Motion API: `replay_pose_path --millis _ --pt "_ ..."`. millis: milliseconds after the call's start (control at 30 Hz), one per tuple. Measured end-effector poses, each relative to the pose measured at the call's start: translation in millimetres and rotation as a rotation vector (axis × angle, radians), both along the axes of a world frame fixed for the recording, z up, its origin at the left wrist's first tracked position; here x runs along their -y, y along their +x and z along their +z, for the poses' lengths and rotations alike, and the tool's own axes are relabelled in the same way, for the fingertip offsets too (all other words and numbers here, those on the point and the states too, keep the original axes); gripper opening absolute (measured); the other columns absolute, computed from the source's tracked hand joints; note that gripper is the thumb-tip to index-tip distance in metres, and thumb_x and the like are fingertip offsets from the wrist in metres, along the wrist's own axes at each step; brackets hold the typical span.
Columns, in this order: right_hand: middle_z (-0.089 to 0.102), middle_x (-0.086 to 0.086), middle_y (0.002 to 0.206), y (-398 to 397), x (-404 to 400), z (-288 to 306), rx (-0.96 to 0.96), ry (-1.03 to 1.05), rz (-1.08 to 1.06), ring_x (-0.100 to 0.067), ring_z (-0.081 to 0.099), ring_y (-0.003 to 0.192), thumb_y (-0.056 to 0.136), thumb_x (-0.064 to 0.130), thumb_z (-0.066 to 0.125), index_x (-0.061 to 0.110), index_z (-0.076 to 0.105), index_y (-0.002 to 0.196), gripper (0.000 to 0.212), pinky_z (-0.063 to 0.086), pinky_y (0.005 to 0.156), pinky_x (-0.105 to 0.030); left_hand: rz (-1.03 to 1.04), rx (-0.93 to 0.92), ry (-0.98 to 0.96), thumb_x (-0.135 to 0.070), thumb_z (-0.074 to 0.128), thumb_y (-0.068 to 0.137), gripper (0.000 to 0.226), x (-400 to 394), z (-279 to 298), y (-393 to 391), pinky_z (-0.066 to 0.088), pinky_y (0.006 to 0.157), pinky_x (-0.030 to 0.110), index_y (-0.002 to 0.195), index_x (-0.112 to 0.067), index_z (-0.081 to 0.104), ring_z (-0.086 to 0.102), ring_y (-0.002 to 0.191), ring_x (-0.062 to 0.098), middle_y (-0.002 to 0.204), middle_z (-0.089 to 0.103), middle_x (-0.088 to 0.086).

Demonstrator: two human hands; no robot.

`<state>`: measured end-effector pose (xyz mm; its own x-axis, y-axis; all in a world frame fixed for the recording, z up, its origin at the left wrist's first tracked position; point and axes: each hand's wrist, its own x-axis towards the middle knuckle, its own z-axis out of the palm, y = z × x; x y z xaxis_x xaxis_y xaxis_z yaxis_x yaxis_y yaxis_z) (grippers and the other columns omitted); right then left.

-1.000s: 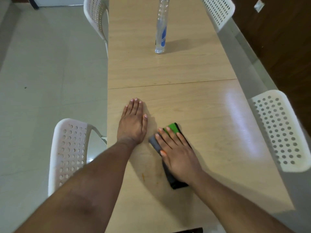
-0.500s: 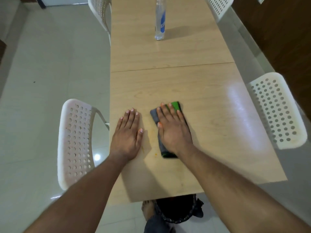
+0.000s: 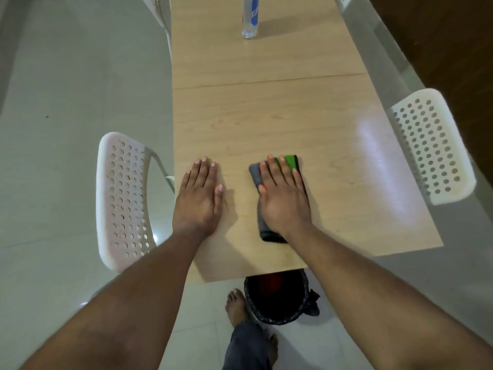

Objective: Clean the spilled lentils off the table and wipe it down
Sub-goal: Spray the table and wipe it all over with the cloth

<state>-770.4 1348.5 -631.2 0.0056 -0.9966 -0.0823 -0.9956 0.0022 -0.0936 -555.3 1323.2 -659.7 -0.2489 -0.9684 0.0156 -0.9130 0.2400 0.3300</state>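
My right hand point(image 3: 282, 201) lies flat, palm down, on a folded grey cloth with a green patch point(image 3: 290, 162), pressing it onto the light wooden table point(image 3: 266, 116). My left hand point(image 3: 200, 201) rests flat on the bare tabletop to the left of the cloth, fingers together and holding nothing. A faint yellowish smear point(image 3: 226, 204) shows on the wood just right of my left thumb. I see no loose lentils on the table.
A black bin point(image 3: 277, 300) stands on the floor under the table's near edge, beside my bare foot point(image 3: 236, 303). White perforated chairs stand at the left point(image 3: 122, 198) and right point(image 3: 432, 145). A clear water bottle point(image 3: 250, 17) stands far along the table.
Both hands and the cloth have drawn back toward the near edge of the table. The view has tilted down, so the bin and my foot now show.
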Motion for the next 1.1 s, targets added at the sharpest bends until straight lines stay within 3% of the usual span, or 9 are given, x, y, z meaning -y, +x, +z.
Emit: replay_pose_path --millis 100,233,433,567,733,867,1100 --pt "0.006 0.001 0.177 36 6 -3 0.020 -0.006 0.027 -0.023 0.002 0.163 0.108 0.040 0.026 0.020 0.016 0.169 0.064 0.012 0.131 -0.048 0.022 -0.035 -0.007 -0.045 0.014 0.112 0.066 -1 0 0 0.007 0.133 0.039 0.167 -0.011 0.022 0.004 0.163 0.019 0.176 0.013 0.008" --pt "0.008 -0.003 0.177 57 -54 -5 0.067 -0.002 0.129 -0.025 0.003 0.163 0.108 0.038 0.032 0.018 0.019 0.168 0.065 0.013 0.131 -0.049 0.017 -0.053 -0.013 -0.046 0.014 0.111 0.067 -2 2 0 0.008 0.133 0.040 0.166 -0.009 0.026 0.008 0.163 0.021 0.175 0.016 0.010" --pt "0.005 0.000 0.177 8 -105 -2 -0.002 0.040 0.256 -0.020 0.000 0.163 0.109 0.037 0.035 0.019 0.017 0.169 0.065 0.016 0.130 -0.047 0.024 -0.062 0.003 -0.047 0.012 0.110 0.069 -3 4 0 0.009 0.133 0.041 0.166 -0.009 0.025 0.009 0.163 0.021 0.175 0.017 0.009" --pt "0.008 0.001 0.177 -6 -64 -1 -0.033 0.034 0.152 -0.020 0.005 0.163 0.108 0.038 0.028 0.021 0.019 0.168 0.064 0.014 0.131 -0.046 0.020 -0.043 0.014 -0.047 0.010 0.110 0.069 -1 2 3 0.008 0.133 0.041 0.167 -0.010 0.022 0.006 0.163 0.020 0.176 0.014 0.009" --pt "0.013 0.001 0.176 40 39 1 0.019 -0.025 -0.054 -0.023 0.009 0.163 0.110 0.038 0.029 0.020 0.022 0.168 0.061 0.015 0.131 -0.047 0.017 -0.126 0.017 -0.047 0.012 0.110 0.069 2 1 3 0.007 0.133 0.041 0.167 -0.010 0.019 0.002 0.163 0.018 0.176 0.010 0.007" --pt "0.013 -0.001 0.176 81 35 -1 0.028 -0.016 0.057 -0.024 0.007 0.163 0.108 0.039 0.027 0.019 0.022 0.168 0.063 0.014 0.130 -0.048 0.048 -0.115 0.025 -0.050 0.011 0.109 0.072 35 5 13 0.003 0.133 0.040 0.168 -0.008 0.015 -0.001 0.163 0.021 0.176 0.006 0.010" --pt "0.011 0.003 0.177 48 16 -5 0.032 0.023 0.234 -0.017 0.005 0.163 0.108 0.038 0.035 0.022 0.023 0.168 0.062 0.019 0.129 -0.045 0.041 0.010 0.027 -0.049 0.008 0.106 0.074 132 8 10 0.004 0.133 0.043 0.168 -0.009 0.011 0.000 0.163 0.024 0.177 0.004 0.011"
